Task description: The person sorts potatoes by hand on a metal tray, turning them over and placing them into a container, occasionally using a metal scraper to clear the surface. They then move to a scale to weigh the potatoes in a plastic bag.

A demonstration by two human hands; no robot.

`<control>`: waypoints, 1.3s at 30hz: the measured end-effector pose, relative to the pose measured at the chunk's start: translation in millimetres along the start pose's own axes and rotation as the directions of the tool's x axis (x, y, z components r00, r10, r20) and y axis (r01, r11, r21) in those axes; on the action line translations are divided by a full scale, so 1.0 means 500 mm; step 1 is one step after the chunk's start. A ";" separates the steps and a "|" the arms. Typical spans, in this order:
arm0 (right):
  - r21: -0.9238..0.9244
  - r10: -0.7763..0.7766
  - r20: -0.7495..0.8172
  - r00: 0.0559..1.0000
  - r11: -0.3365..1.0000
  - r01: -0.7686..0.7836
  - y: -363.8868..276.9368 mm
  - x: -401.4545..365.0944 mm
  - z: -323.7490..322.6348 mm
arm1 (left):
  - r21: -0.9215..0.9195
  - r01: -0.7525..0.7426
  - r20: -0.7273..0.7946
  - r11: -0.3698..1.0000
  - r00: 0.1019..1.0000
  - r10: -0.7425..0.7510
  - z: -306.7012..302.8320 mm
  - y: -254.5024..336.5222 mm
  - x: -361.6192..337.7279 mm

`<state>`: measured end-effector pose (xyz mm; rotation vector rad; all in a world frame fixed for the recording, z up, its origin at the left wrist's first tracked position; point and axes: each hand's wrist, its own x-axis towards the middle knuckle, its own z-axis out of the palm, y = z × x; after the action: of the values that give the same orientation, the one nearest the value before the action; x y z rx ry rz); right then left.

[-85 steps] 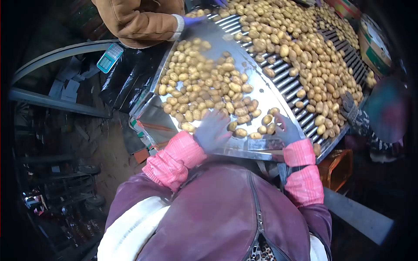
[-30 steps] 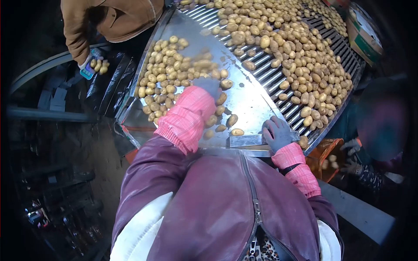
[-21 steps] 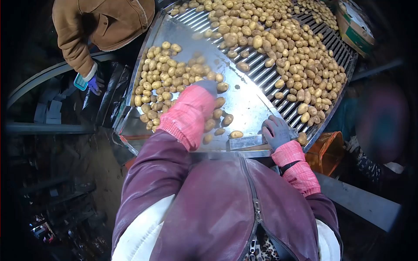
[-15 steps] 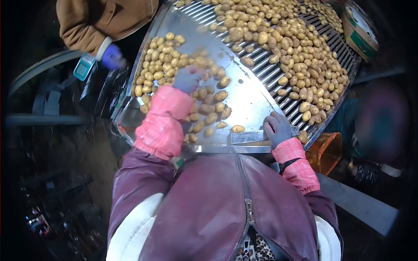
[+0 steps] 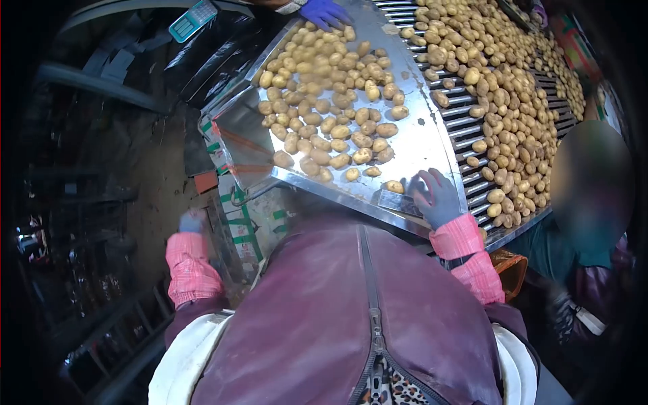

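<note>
My right hand (image 5: 435,196), in a grey glove, rests at the front right of the sheet-metal tray (image 5: 425,128), its fingers bent and apart. Its fingertips are right by the end of a short metal bar (image 5: 397,201) that lies along the tray's front edge, with a single potato (image 5: 394,186) touching the bar. Off the tray to the left, low beside my body, is my left hand (image 5: 194,221), gloved and smeared by motion. Many potatoes (image 5: 341,131) lie loose over the tray's left and middle.
A slatted metal grate (image 5: 466,128) heaped with potatoes adjoins the tray on the right. At the tray's far end is a co-worker's purple-gloved hand (image 5: 325,12). Green-taped white boxes (image 5: 236,216) stand below the tray's left corner. Another person (image 5: 587,196) is at the right.
My left hand has swung off the potatoes, down and left past the tray's edge. The view has turned. The co-worker's purple glove is now over the tray's potatoes.
</note>
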<state>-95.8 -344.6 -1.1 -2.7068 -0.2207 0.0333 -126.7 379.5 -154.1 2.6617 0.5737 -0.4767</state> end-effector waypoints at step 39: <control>-0.258 0.767 -0.337 0.545 0.481 -0.838 0.467 -0.157 -0.165 | 0.151 -0.985 0.116 0.083 0.101 0.988 0.092 0.988 -0.120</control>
<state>-133.8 -600.5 -23.3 -2.8941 1.2811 0.0242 32.3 -77.7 -29.2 2.4335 -1.4253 -0.0306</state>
